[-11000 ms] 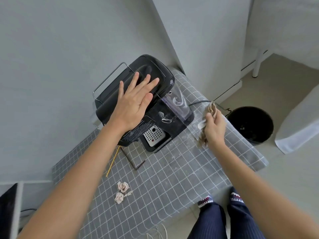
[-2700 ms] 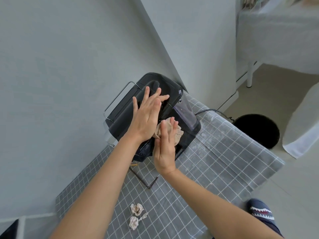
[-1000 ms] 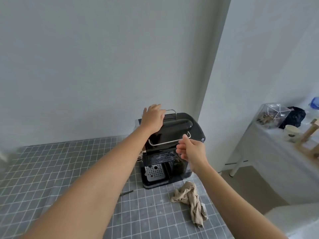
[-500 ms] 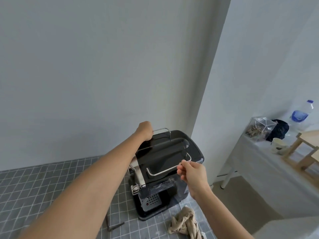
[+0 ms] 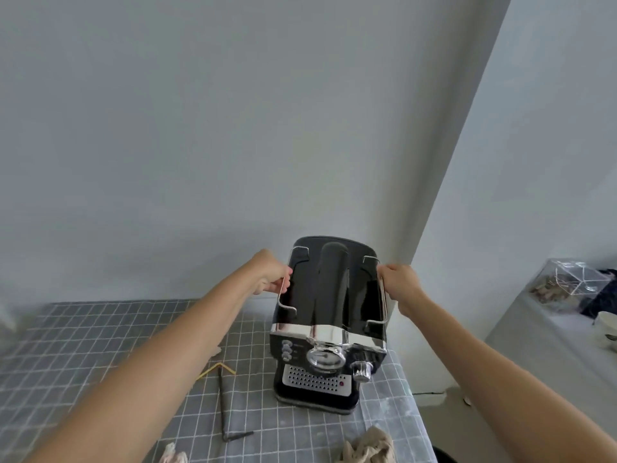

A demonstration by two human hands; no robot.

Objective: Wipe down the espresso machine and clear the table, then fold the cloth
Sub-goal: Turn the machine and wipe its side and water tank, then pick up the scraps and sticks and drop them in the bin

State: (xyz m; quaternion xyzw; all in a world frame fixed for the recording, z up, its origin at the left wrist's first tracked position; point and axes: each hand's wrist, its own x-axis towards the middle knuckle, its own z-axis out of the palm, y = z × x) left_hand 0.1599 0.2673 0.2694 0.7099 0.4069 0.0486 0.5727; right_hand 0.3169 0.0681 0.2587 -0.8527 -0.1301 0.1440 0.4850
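Two hands at the espresso machine [image 5: 329,315], one per side. My left hand [image 5: 271,277] curls around the left chrome rail [image 5: 284,292] on top; fingertips hidden behind the wire. My right hand [image 5: 399,285] grips the right chrome rail [image 5: 383,295]; fingers tucked out of sight against the machine's edge. Machine stands on the grid-patterned tablecloth [image 5: 100,335], front facing me, gauge and drip grille visible, base partly shadowed. Beige cloth [image 5: 369,449] lies crumpled near the table's front edge, cut off by the frame bottom. Left of the machine: a dark bent stick [image 5: 223,409] and a yellow straw [image 5: 217,367], partly behind my forearm. Crumpled paper [image 5: 173,455], cropped.
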